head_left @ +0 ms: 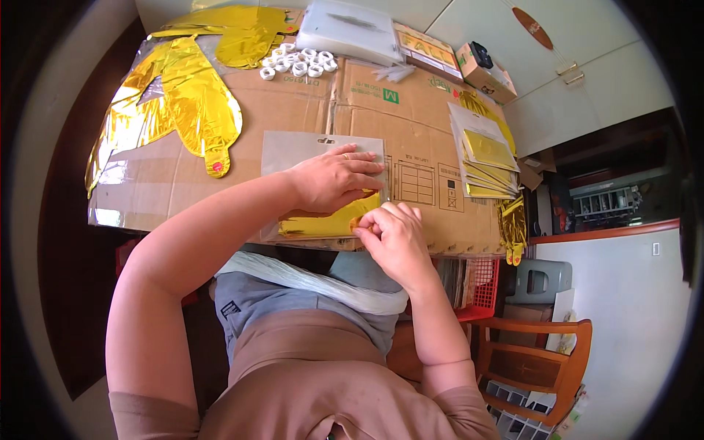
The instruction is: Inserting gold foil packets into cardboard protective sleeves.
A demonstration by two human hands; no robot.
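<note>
A pale plastic bag (pixel 286 152) with a hanging hole at its top edge lies on the cardboard near the table's front edge. A folded gold foil balloon (pixel 323 224) lies over its lower part; whether it is inside the bag I cannot tell. My left hand (pixel 334 180) rests flat across the bag and the foil, fingers stretched out to the right. At the foil's right end, my right hand (pixel 396 238) pinches an orange-gold corner between thumb and fingers. Part of the foil is hidden under my left hand.
Unfolded gold foil balloons (pixel 202 103) lie at the left and far left. White tape rolls (pixel 299 66) sit at the back beside a stack of clear bags (pixel 345 33). Packed gold balloons (pixel 488 154) are piled at the right. A wooden chair (pixel 579 359) stands lower right.
</note>
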